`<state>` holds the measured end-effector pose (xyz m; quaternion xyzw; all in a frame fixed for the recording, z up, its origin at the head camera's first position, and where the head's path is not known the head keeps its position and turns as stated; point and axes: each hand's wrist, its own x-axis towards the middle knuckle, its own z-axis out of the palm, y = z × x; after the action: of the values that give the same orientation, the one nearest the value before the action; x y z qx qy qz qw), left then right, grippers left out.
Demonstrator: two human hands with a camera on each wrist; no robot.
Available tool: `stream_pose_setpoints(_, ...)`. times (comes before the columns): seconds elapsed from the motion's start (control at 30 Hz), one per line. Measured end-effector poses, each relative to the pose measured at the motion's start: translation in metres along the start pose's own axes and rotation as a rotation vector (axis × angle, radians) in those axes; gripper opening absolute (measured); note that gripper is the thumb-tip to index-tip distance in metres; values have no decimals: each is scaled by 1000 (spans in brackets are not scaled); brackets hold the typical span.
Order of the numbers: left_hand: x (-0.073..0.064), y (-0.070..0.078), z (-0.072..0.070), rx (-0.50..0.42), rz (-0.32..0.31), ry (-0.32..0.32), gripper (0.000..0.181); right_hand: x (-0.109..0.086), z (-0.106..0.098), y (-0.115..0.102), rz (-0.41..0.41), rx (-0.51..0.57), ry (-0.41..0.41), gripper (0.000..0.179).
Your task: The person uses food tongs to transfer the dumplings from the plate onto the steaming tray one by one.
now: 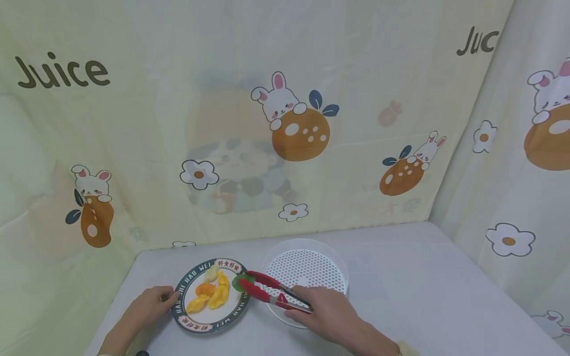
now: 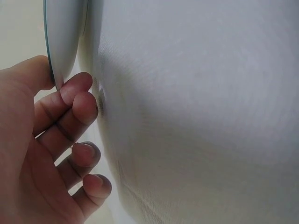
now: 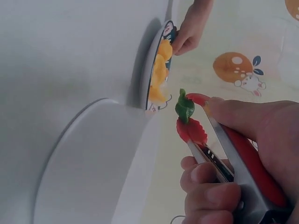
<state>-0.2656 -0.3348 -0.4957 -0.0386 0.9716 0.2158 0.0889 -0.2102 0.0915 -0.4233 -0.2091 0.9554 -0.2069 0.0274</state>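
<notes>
My left hand [image 1: 149,306] pinches the near-left rim of a dark-banded plate [image 1: 182,285] between thumb and forefinger. In the left wrist view the plate's edge [image 2: 65,51] stands between those fingertips, the other fingers loosely bent. Yellow dumpling-shaped pieces [image 1: 219,296], an orange one [image 1: 206,289] and a pale one [image 1: 211,273] lie on the plate. My right hand [image 1: 327,311] grips metal tongs with red tips [image 1: 259,292]. Between the tong tips a green dumpling-shaped piece [image 3: 184,107] is held, over the plate's right rim in the head view.
A round white steamer tray [image 1: 307,269] with a perforated base stands right of the plate, partly under the tongs and right hand. The white table [image 1: 401,277] extends to the right. Printed curtains [image 1: 356,188] hang behind and along the sides.
</notes>
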Motion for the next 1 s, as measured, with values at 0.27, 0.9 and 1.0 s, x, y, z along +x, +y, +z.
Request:
stream_pose_setpoints(0.27, -1, -2, 0, -18, 3, 7, 28, -5, -2, 11, 63, 10, -2, 58)
stream_pose_setpoints(0.9, 1, -3, 2, -23, -3, -2, 29, -15, -7, 39, 170, -6, 85, 60)
stream_pose_setpoints(1.0, 1, -3, 2, -20, 0, -3, 28, -15, -8, 42, 215, -2, 65, 62)
